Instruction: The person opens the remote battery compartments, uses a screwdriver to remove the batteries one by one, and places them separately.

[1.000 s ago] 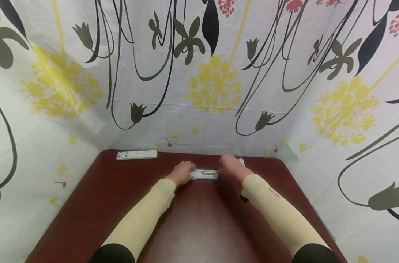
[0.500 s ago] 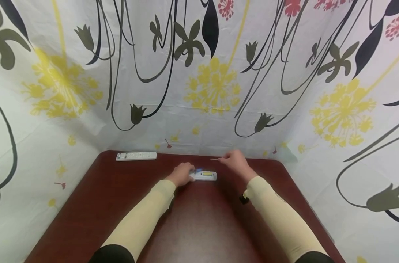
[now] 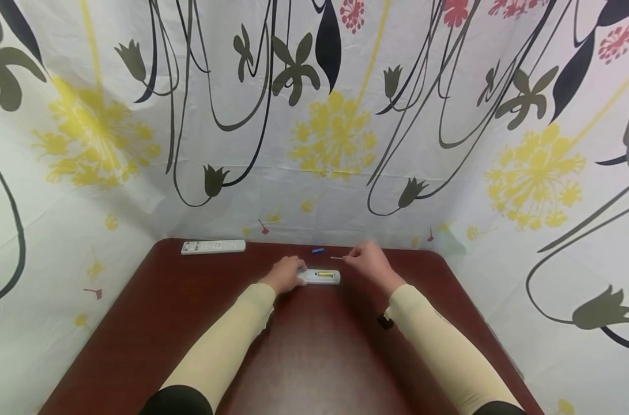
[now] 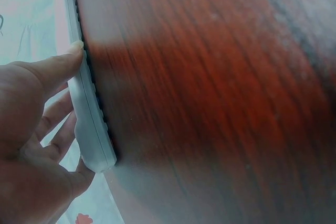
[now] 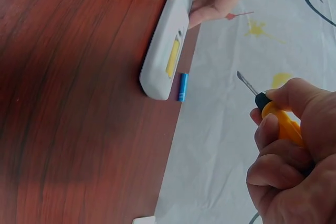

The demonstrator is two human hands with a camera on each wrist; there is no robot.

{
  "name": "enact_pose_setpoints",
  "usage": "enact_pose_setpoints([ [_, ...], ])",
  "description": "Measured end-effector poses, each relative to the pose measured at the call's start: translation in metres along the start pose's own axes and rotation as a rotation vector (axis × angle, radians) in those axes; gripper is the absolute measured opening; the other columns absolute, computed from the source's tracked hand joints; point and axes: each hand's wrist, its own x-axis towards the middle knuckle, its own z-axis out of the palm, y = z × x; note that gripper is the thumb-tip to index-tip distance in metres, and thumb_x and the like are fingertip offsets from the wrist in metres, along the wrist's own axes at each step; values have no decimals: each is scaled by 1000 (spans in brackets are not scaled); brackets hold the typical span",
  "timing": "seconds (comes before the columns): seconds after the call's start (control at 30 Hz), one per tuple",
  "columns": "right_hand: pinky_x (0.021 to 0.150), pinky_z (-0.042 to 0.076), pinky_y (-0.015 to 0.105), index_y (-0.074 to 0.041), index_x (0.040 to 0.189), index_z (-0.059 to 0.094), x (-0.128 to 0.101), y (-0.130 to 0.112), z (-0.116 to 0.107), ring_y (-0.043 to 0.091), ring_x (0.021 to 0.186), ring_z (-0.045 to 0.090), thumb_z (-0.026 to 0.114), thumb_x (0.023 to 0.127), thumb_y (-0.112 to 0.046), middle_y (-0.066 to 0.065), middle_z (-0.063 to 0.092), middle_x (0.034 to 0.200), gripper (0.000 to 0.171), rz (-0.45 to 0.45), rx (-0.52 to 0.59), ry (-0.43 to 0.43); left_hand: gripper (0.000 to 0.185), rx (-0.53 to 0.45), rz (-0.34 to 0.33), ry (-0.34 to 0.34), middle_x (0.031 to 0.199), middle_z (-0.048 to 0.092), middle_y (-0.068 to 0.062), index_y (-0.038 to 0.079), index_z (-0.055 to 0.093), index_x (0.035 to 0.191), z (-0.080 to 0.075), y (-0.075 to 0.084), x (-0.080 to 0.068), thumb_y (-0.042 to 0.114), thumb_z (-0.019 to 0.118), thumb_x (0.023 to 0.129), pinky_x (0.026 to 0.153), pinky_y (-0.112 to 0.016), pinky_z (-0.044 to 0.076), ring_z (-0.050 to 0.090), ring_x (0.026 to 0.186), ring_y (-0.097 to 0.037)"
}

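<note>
The left hand (image 3: 285,274) grips the white remote (image 3: 321,276) on the desk (image 3: 189,311), while the right hand (image 3: 370,262) pinches a yellow-handled screwdriver (image 5: 270,106) near a blue battery (image 3: 317,251).

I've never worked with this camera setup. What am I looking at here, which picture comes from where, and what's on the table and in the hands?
There is no machine: a person works with two bare hands, arms in beige sleeves. The wide picture comes from a camera on the head, looking down at a dark red table; the other two come from cameras on each wrist. The left hand holds a white remote lying buttons down, its back open with a yellow battery showing inside. The right hand grips a small screwdriver with an orange handle. A blue battery lies loose on the table, and a second remote sits at the far left edge.
</note>
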Motion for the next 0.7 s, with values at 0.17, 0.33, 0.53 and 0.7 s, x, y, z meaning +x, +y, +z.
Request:
enact_pose_setpoints([
  [0.17, 59, 42, 35, -9, 76, 78, -3, 5, 0, 14, 55, 42, 77, 105, -20, -4, 49, 59, 31, -4, -6, -11, 31, -7, -15, -3, 128, 70, -9, 9, 77, 127, 1, -1, 0, 23, 85, 101, 112, -50, 51, 62, 126, -31],
  [0.33, 67, 52, 39, -9, 90, 83, -3, 9, 2, 18, 65, 58, 77, 105, -20, -1, 71, 75, 19, -17, -30, -11, 32, -17, -33, -3, 129, 70, -8, 10, 77, 128, 1, 1, 1, 24, 85, 101, 113, -49, 51, 62, 125, -30],
  [0.53, 77, 58, 41, -13, 92, 81, -3, 13, 5, 20, 77, 66, 77, 102, -18, 0, 75, 86, 12, -6, -71, -31, 31, -13, -35, -2, 129, 70, -8, 10, 77, 128, 2, 0, 1, 24, 85, 101, 113, -49, 51, 61, 124, -29],
  [0.7, 78, 59, 43, -14, 91, 80, -3, 14, 5, 21, 79, 67, 78, 101, -20, 0, 75, 87, 11, -7, -76, -43, 32, -15, -37, -6, 130, 70, -8, 10, 77, 129, 2, 0, 1, 24, 85, 102, 113, -49, 51, 61, 125, -29],
])
